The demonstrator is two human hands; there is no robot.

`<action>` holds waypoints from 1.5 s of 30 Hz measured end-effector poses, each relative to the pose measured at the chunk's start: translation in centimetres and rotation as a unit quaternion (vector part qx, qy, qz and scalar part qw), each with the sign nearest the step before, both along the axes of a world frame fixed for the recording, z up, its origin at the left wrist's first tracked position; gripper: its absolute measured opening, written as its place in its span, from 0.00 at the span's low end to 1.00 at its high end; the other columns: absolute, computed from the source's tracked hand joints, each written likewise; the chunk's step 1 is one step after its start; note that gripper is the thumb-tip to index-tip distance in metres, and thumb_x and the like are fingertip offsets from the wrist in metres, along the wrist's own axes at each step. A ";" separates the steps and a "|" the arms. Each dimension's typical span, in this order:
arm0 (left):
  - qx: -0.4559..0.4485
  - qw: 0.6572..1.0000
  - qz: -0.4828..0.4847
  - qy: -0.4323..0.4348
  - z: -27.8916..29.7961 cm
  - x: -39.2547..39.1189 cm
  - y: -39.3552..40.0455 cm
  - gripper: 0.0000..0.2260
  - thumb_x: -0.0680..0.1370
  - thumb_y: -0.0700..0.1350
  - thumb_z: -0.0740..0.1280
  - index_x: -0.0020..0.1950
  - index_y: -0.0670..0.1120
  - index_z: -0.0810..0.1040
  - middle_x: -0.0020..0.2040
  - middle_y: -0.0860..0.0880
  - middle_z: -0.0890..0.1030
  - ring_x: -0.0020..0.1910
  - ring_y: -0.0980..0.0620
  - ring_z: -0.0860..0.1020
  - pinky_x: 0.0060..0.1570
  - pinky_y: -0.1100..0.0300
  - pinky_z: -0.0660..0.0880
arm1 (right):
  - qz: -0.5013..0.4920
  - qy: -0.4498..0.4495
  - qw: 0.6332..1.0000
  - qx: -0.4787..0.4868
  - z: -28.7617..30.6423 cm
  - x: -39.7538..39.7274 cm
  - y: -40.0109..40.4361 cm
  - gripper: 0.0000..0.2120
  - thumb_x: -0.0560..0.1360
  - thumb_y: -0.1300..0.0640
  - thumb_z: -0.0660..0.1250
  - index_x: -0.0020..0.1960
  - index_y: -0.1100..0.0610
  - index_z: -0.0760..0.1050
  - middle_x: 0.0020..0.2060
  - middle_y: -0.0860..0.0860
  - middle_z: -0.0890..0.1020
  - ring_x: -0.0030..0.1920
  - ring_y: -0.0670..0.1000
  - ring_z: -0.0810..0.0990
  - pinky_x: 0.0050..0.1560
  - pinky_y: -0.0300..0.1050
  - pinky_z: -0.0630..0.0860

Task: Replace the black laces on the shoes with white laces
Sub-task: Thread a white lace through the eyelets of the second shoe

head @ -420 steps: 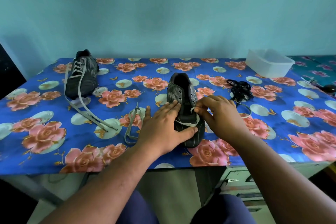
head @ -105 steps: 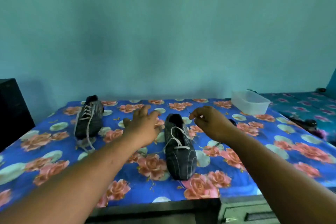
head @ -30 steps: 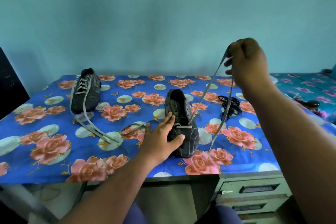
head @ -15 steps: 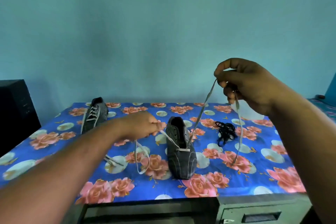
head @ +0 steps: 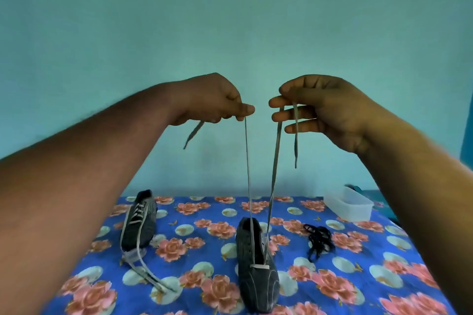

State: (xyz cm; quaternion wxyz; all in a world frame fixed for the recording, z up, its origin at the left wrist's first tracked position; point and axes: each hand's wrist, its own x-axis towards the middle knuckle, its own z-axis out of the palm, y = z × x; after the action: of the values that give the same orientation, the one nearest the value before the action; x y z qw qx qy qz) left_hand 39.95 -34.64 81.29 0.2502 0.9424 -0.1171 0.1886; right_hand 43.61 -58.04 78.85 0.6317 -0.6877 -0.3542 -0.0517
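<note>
Left hand [head: 213, 100], raised high before the teal wall [head: 230, 20]: fingers curled, thumb and forefinger pinching one strand of the white lace [head: 247, 174], short tail end dangling below the fist to the left. Right hand [head: 322, 107], raised level with it and just apart: thumb and forefinger pinching the other strand, remaining fingers loosely extended, tail end hanging down past them. Both strands drawn taut, running down and converging on the near shoe [head: 256, 266]. Near shoe: dark, pin-striped, toe toward the viewer, standing at centre of the table [head: 384, 276]; lace threaded through the lowest eyelets only, with one white bar across the vamp. Second shoe [head: 140, 222]: same pattern, left and farther back, already laced in white, long loose ends trailing toward the near edge. Black laces [head: 318, 238]: removed, lying in a tangled heap right of the near shoe, apart from it. Plastic container [head: 348, 206]: translucent white, rectangular, open-topped, at the far right corner; contents not discernible. Table covering: blue cloth printed with pink roses and pale round medallions. Both forearms bare, entering from the near left and near right.
</note>
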 end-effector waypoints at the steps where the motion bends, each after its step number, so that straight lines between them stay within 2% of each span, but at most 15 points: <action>1: 0.005 1.000 0.003 -0.021 0.4 -0.2 -0.3 0.16 0.74 0.61 0.74 0.42 0.48 0.85 0.32 0.54 0.77 0.33 0.53 0.74 0.38 0.60 0.72 | 0.001 0.002 1.000 0.001 0.3 -0.3 0.2 0.07 0.83 0.58 0.64 0.57 0.57 0.80 0.51 0.54 0.88 0.51 0.56 0.88 0.45 0.48 0.85; 4: 0.006 0.997 0.012 -0.073 1.1 -0.2 -1.2 0.16 0.71 0.60 0.78 0.40 0.47 0.84 0.26 0.57 0.77 0.31 0.55 0.76 0.36 0.61 0.71 | 0.002 0.015 1.000 0.008 1.2 -1.0 0.6 0.12 0.85 0.57 0.58 0.59 0.57 0.80 0.52 0.53 0.88 0.51 0.56 0.87 0.48 0.51 0.85; 6: -0.011 0.994 0.005 -0.106 1.2 -0.1 -1.6 0.16 0.69 0.59 0.80 0.39 0.47 0.84 0.29 0.55 0.79 0.31 0.55 0.77 0.37 0.60 0.73 | -0.008 0.013 1.000 0.018 1.5 -1.3 0.8 0.16 0.85 0.58 0.54 0.60 0.57 0.80 0.51 0.52 0.88 0.51 0.55 0.88 0.51 0.53 0.85; 10: -0.099 0.983 -0.031 -0.150 0.6 0.1 -1.8 0.11 0.69 0.53 0.81 0.42 0.46 0.86 0.34 0.55 0.82 0.31 0.61 0.77 0.31 0.68 0.72 | -0.036 -0.028 0.998 0.031 1.6 -1.3 1.1 0.10 0.84 0.58 0.61 0.59 0.57 0.80 0.50 0.51 0.88 0.50 0.54 0.88 0.53 0.55 0.84; 12: -0.168 0.971 -0.050 -0.165 0.2 0.3 -1.8 0.11 0.71 0.52 0.80 0.43 0.46 0.86 0.35 0.55 0.82 0.32 0.61 0.78 0.33 0.68 0.74 | -0.050 -0.041 0.997 0.039 1.5 -1.1 1.2 0.08 0.83 0.58 0.65 0.58 0.58 0.81 0.49 0.52 0.88 0.49 0.55 0.88 0.53 0.55 0.84; 15: -0.234 0.954 -0.065 -0.178 -0.7 0.6 -1.9 0.08 0.73 0.52 0.78 0.43 0.48 0.86 0.37 0.54 0.83 0.35 0.59 0.78 0.38 0.66 0.75 | -0.069 -0.055 0.995 0.045 1.6 -0.9 1.5 0.09 0.83 0.55 0.66 0.58 0.59 0.81 0.47 0.53 0.88 0.45 0.56 0.88 0.50 0.53 0.85; 19: -0.306 0.924 -0.081 -0.215 -1.3 1.0 -2.6 0.09 0.76 0.54 0.75 0.46 0.49 0.85 0.41 0.54 0.85 0.38 0.58 0.80 0.45 0.61 0.75 | -0.089 -0.084 0.992 0.042 1.9 -0.9 1.9 0.11 0.82 0.51 0.67 0.54 0.57 0.83 0.41 0.54 0.87 0.33 0.53 0.83 0.43 0.49 0.84; 24: -0.376 0.889 -0.103 -0.239 -0.6 0.9 -3.4 0.07 0.77 0.54 0.74 0.47 0.51 0.85 0.44 0.56 0.85 0.37 0.60 0.80 0.47 0.60 0.75 | -0.107 -0.122 0.985 0.062 2.5 -0.9 2.6 0.10 0.80 0.50 0.69 0.50 0.55 0.85 0.34 0.50 0.81 0.28 0.49 0.75 0.36 0.45 0.82; 31: -0.410 0.861 -0.107 -0.282 0.4 1.3 -4.4 0.09 0.80 0.51 0.71 0.55 0.48 0.85 0.45 0.54 0.86 0.37 0.61 0.79 0.37 0.73 0.74 | -0.134 -0.137 0.977 0.096 3.8 -1.1 3.3 0.11 0.79 0.49 0.71 0.49 0.55 0.86 0.37 0.51 0.81 0.27 0.48 0.75 0.36 0.44 0.82; 34: -0.415 0.852 -0.115 -0.298 0.8 1.2 -4.8 0.09 0.81 0.50 0.70 0.56 0.47 0.85 0.44 0.54 0.86 0.38 0.63 0.80 0.37 0.73 0.73 | -0.139 -0.144 0.974 0.108 4.3 -1.3 3.5 0.09 0.79 0.51 0.72 0.49 0.56 0.86 0.36 0.50 0.82 0.27 0.48 0.76 0.36 0.45 0.82; 37: -0.415 0.850 -0.116 -0.303 1.1 1.0 -5.3 0.07 0.81 0.51 0.70 0.52 0.49 0.85 0.42 0.55 0.85 0.37 0.64 0.79 0.36 0.73 0.73 | -0.134 -0.151 0.973 0.115 4.6 -1.4 3.8 0.08 0.79 0.53 0.72 0.49 0.57 0.85 0.35 0.50 0.82 0.27 0.49 0.77 0.36 0.46 0.82; 45: -0.423 0.838 -0.117 -0.323 1.7 0.6 -6.1 0.06 0.82 0.49 0.68 0.53 0.49 0.84 0.41 0.57 0.83 0.37 0.66 0.79 0.35 0.74 0.73 | -0.139 -0.177 0.964 0.140 5.2 -2.1 4.1 0.12 0.79 0.50 0.71 0.47 0.58 0.85 0.37 0.51 0.83 0.29 0.51 0.77 0.37 0.49 0.83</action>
State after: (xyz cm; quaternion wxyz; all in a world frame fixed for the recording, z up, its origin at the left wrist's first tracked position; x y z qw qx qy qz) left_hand 40.57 -40.79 83.01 0.5925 0.6095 -0.2099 0.4831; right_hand 41.47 -53.91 84.06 0.6355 -0.6144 -0.3508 -0.3093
